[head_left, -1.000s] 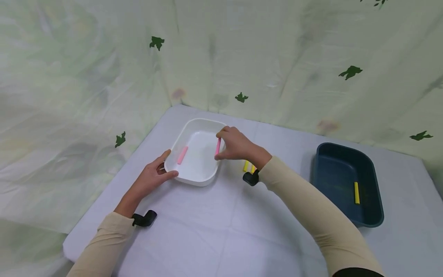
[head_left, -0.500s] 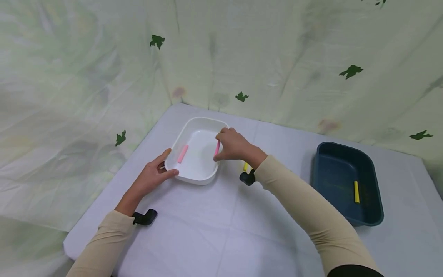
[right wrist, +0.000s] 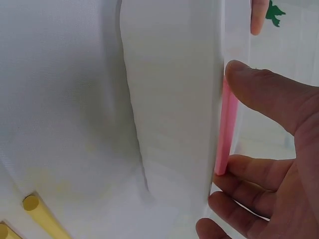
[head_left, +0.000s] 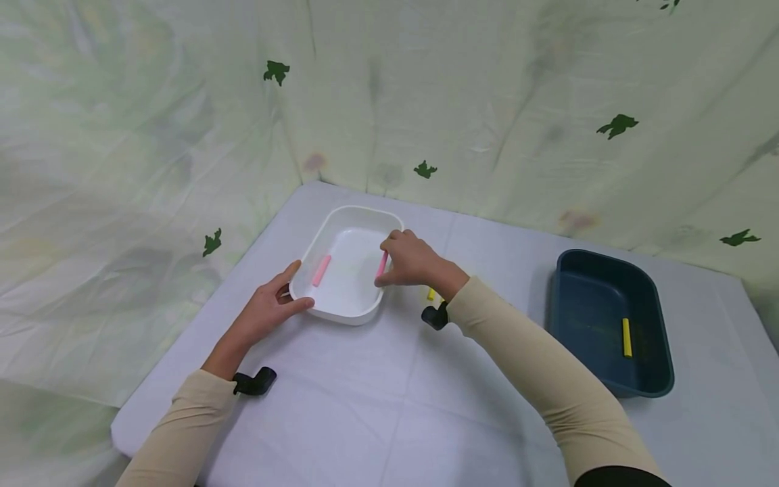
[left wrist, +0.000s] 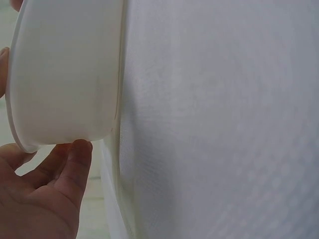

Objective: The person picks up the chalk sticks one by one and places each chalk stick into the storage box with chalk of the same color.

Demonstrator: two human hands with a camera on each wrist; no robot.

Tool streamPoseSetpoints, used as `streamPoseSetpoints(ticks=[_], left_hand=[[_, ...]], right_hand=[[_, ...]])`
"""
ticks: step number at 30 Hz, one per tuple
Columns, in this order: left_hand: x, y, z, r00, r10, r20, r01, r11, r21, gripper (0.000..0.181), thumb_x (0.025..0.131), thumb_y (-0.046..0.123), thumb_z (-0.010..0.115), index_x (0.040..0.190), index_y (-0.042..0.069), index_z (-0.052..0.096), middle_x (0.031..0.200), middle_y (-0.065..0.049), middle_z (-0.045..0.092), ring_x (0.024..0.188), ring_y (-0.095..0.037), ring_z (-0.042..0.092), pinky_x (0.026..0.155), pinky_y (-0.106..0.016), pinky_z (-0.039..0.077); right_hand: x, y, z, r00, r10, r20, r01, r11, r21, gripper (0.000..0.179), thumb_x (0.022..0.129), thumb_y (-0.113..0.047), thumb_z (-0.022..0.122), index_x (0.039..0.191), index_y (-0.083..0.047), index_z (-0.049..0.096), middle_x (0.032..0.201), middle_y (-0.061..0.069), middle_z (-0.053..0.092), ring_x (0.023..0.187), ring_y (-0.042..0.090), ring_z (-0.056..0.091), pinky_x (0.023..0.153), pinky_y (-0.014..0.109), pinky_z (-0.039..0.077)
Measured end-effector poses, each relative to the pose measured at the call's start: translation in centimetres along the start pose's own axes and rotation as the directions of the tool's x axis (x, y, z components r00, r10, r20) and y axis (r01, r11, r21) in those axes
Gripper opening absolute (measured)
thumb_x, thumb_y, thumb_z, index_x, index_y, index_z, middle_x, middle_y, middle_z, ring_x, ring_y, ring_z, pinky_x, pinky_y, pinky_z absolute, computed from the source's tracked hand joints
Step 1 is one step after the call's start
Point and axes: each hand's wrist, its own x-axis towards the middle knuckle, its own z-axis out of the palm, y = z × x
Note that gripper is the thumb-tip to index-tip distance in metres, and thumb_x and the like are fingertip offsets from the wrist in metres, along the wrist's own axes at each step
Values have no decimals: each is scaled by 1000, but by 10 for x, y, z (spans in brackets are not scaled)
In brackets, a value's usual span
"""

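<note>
A white plastic tub (head_left: 347, 316) stands on the table. My left hand (head_left: 264, 308) grips its near left corner, thumb at the rim and fingers along the outer wall. My right hand (head_left: 414, 262) pinches a pink chalk stick (head_left: 381, 265) lengthwise between thumb and fingertips, at the tub's right side. In the right wrist view, the held chalk (right wrist: 228, 129) shows just inside the rim, its far side hidden. Another pink chalk stick (head_left: 321, 270) lies on the tub floor, to the left.
Yellow chalk sticks (right wrist: 45, 217) lie on the white-covered table right of the tub, partly hidden by my right wrist in the head view. A dark blue tub (head_left: 663, 352) with one yellow chalk stick (head_left: 627, 337) stands at the right. A patterned curtain (head_left: 499, 101) hangs behind.
My right hand has lowered slightly toward the white tub's right wall with the pink chalk stick still pinched. The left hand keeps its grip on the corner.
</note>
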Motion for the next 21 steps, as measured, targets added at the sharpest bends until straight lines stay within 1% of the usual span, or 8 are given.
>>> streamPoseSetpoints(ticks=[8, 15, 21], left_hand=[[0, 1, 0, 1000, -2, -3, 2, 1000, 3, 88, 81, 42, 66, 147, 34, 9, 155, -5, 15, 134, -33, 35, 98, -46, 42], [-1, 1, -1, 1000, 13, -2, -13, 1000, 3, 93, 77, 49, 67, 148, 29, 9, 155, -5, 14, 134, -33, 35, 99, -44, 42], [-1, 1, 0, 1000, 22, -7, -22, 1000, 2, 92, 78, 47, 67, 148, 28, 10, 155, -6, 14, 134, -33, 35, 98, -44, 43]], right_hand=[[0, 0, 1, 1000, 11, 0, -11, 1000, 2, 70, 72, -48, 72, 126, -9, 54, 126, 6, 50, 113, 23, 41, 92, 37, 44], [-2, 3, 3, 1000, 8, -2, -8, 1000, 8, 69, 72, -50, 71, 126, -10, 55, 128, 6, 51, 116, 25, 40, 94, 39, 43], [-2, 4, 4, 1000, 3, 17, -3, 1000, -11, 68, 73, -51, 69, 126, -11, 55, 128, 6, 51, 118, 25, 39, 96, 40, 42]])
